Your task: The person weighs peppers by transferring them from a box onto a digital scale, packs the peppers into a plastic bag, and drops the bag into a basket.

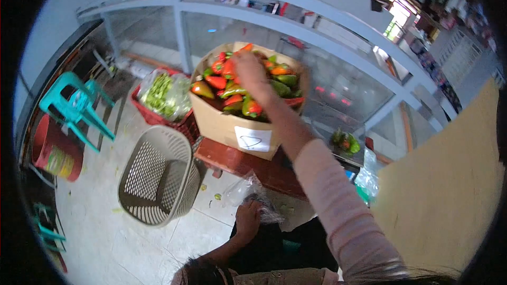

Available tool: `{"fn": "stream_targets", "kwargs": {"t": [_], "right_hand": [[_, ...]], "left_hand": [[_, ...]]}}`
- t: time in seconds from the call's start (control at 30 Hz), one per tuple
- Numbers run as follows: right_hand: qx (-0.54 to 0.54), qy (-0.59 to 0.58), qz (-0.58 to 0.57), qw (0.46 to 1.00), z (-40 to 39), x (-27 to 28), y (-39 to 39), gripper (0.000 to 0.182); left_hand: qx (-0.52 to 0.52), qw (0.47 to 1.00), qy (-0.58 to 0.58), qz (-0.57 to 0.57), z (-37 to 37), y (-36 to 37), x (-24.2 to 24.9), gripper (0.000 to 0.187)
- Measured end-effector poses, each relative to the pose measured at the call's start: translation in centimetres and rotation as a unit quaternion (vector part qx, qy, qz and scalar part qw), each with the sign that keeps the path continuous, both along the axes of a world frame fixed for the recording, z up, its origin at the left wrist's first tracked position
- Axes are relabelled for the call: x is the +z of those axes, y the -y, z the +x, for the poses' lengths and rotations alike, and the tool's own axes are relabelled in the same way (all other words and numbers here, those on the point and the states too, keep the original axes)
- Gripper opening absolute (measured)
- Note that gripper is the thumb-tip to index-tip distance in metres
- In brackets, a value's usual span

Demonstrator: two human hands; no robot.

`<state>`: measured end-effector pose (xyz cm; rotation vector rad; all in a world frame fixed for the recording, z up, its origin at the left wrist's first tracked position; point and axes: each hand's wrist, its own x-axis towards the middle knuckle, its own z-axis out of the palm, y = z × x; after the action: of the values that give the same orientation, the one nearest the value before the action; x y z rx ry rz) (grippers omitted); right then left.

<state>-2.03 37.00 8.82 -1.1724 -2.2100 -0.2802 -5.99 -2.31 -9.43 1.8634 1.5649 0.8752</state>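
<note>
A cardboard box [222,121] full of red, orange and green peppers [215,82] stands on a red-brown bench [227,161]. My right hand [249,71] reaches into the box from above, over the red peppers; its fingers are blurred and partly hidden, so their grip cannot be made out. Low in the middle, near my lap, my left hand [248,219] is closed on a clear plastic bag [251,190]. Something dark shows beside its fingers, too unclear to name. A white label is on the box's front.
Left of the box is a red crate [150,115] holding a bag of green vegetables [161,95]. An empty grey basket [158,174] is on the tiled floor. Teal stools [68,92] and a red bucket [58,150] stand farther left. A cardboard sheet [443,179] is at right.
</note>
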Motion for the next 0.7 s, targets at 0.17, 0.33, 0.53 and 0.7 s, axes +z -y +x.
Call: {"fn": "stream_targets", "kwargs": {"t": [0.17,0.33,0.53,0.7], "right_hand": [[-0.102,0.193,-0.093,0.971,-3.4,-3.1,-2.6,0.046],[-0.070,0.188,0.001,0.980,-2.0,-3.3,-3.2,0.036],[0.003,-0.174,-0.031,0.984,4.4,4.2,4.4,0.055],[-0.051,-0.321,-0.063,0.944,18.6,5.2,6.5,0.037]], "left_hand": [[-0.013,1.000,-0.013,0.015,0.1,-0.2,-3.2,0.020],[-0.011,0.999,0.011,0.044,0.4,-0.8,-2.4,0.020],[-0.013,0.999,-0.026,0.029,0.6,0.1,-0.4,0.015],[0.004,0.994,-0.030,0.109,0.7,0.6,-1.5,0.013]]}}
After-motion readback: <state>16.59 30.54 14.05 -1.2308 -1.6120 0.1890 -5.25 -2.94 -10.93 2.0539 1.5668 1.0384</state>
